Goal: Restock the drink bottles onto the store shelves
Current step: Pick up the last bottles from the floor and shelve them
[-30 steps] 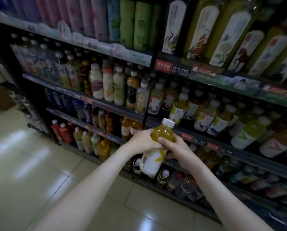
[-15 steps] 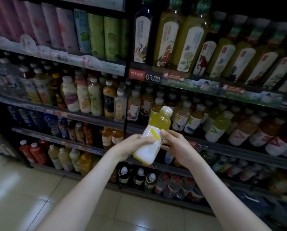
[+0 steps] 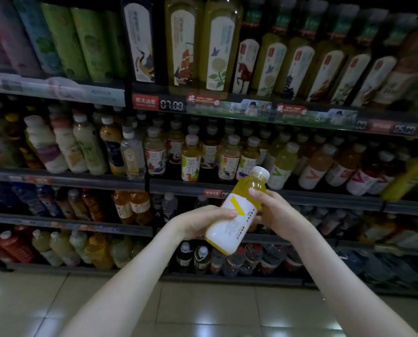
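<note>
A yellow drink bottle (image 3: 237,212) with a white label and white cap is tilted, cap pointing up and right, in front of the shelving. My left hand (image 3: 198,221) grips its lower body from the left. My right hand (image 3: 278,215) holds its upper body from the right, thumb on the yellow shoulder below the cap. Just behind the cap stands a row of similar white-labelled bottles (image 3: 282,166) on the middle shelf (image 3: 324,198).
Stocked shelves fill the view: tall tea bottles (image 3: 217,47) on top, small bottles (image 3: 86,144) in the middle rows, and red and yellow bottles (image 3: 16,246) at the bottom left. A glossy tiled floor (image 3: 203,312) lies below.
The bottle has tipped further toward the right and sits closer to the middle shelf. Both hands keep their hold. The view has moved nearer to the shelves and rightward.
</note>
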`<act>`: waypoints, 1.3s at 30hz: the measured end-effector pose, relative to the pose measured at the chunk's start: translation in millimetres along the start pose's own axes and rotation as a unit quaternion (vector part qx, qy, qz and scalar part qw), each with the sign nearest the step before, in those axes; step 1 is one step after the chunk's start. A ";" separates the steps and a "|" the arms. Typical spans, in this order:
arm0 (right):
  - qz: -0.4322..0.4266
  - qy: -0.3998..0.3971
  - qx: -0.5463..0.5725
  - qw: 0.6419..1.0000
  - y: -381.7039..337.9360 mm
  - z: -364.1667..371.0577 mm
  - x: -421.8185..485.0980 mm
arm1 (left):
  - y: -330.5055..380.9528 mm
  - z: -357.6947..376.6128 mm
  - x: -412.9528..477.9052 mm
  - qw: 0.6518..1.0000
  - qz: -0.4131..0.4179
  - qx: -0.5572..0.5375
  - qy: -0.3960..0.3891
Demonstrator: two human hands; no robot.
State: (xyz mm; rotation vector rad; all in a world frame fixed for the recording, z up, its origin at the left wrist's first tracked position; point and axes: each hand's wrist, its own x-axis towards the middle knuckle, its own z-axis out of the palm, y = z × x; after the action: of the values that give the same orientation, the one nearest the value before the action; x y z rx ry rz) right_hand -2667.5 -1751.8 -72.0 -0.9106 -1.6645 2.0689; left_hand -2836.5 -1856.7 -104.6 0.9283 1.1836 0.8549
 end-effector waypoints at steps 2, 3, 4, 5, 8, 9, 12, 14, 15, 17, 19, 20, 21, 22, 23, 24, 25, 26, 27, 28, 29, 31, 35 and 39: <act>-0.005 0.012 -0.001 1.000 0.8 -19.9 2.4 | 4.8 8.6 16.0 1.000 -0.005 0.014 -0.004; -0.007 0.019 -0.001 1.000 1.1 -30.7 3.5 | 8.4 12.7 25.1 1.000 -0.006 0.024 0.000; -0.013 0.026 -0.004 1.000 1.9 -42.9 5.5 | 12.2 17.1 35.8 0.999 -0.007 0.040 0.010; -0.018 0.039 -0.006 0.999 1.8 -55.8 7.5 | 16.0 21.2 48.4 0.997 -0.006 0.066 0.025; -0.037 0.103 -0.025 0.994 4.8 -107.1 19.2 | 27.0 34.1 97.4 0.979 0.024 0.176 0.103; -0.043 0.128 -0.035 0.990 5.1 -126.6 23.9 | 30.7 38.2 116.5 0.966 0.041 0.206 0.149; -0.084 0.203 -0.093 0.971 5.1 -186.6 36.0 | 42.9 52.9 171.6 0.925 0.080 0.245 0.278; -0.099 0.233 -0.126 0.959 2.7 -219.9 39.6 | 51.1 64.0 203.1 0.892 0.102 0.302 0.322; -0.105 0.243 -0.138 0.954 1.2 -233.8 40.7 | 55.1 69.1 217.3 0.871 0.111 0.338 0.338; -0.122 0.255 -0.158 0.946 -1.6 -254.8 41.4 | 64.8 78.2 241.8 0.834 0.120 0.399 0.362; -0.141 0.263 -0.163 0.940 -0.4 -268.7 42.4 | 75.5 83.5 261.5 0.803 0.112 0.444 0.382; -0.150 0.265 -0.165 0.938 2.1 -274.1 43.5 | 81.6 84.2 269.9 0.789 0.105 0.463 0.390; -0.160 0.267 -0.166 0.936 4.5 -277.8 44.6 | 86.3 81.8 279.1 0.776 0.097 0.483 0.393; -0.167 0.268 -0.164 0.935 6.4 -279.8 46.1 | 90.4 78.5 287.6 0.766 0.090 0.502 0.392; -0.172 0.269 -0.161 0.934 8.2 -280.5 48.0 | 92.1 73.3 297.0 0.761 0.081 0.515 0.386; -0.177 0.269 -0.159 0.933 9.9 -280.0 50.7 | 92.6 67.9 305.3 0.760 0.076 0.524 0.378; -0.180 0.266 -0.156 0.934 11.5 -278.4 53.7 | 91.9 62.8 313.0 0.760 0.073 0.531 0.368; -0.182 0.259 -0.158 0.935 13.4 -276.4 57.2 | 90.6 59.5 318.5 0.761 0.070 0.536 0.359; -0.184 0.250 -0.166 0.936 15.6 -274.2 60.8 | 89.1 57.4 322.1 0.761 0.065 0.539 0.355; -0.189 0.242 -0.178 0.935 17.3 -272.2 65.1 | 89.0 57.3 323.3 0.759 0.061 0.540 0.359; -0.193 0.232 -0.193 0.934 18.6 -271.0 69.7 | 88.9 58.0 323.2 0.756 0.059 0.540 0.366; -0.197 0.217 -0.227 0.929 20.9 -269.0 80.4 | 86.9 61.2 318.8 0.748 0.062 0.540 0.382; -0.189 0.173 -0.250 0.934 20.6 -262.7 98.1 | 77.3 64.8 308.1 0.747 0.092 0.530 0.390; -0.167 0.184 -0.318 0.915 19.1 -259.8 121.2 | 77.6 63.3 309.7 0.755 0.099 0.513 0.397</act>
State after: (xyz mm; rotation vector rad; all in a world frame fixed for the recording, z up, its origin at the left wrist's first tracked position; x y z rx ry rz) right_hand -2583.4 -1489.0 -152.0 -1.0229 -2.1159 1.0517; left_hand -2725.0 -1552.9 -139.3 1.6673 2.4650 0.7467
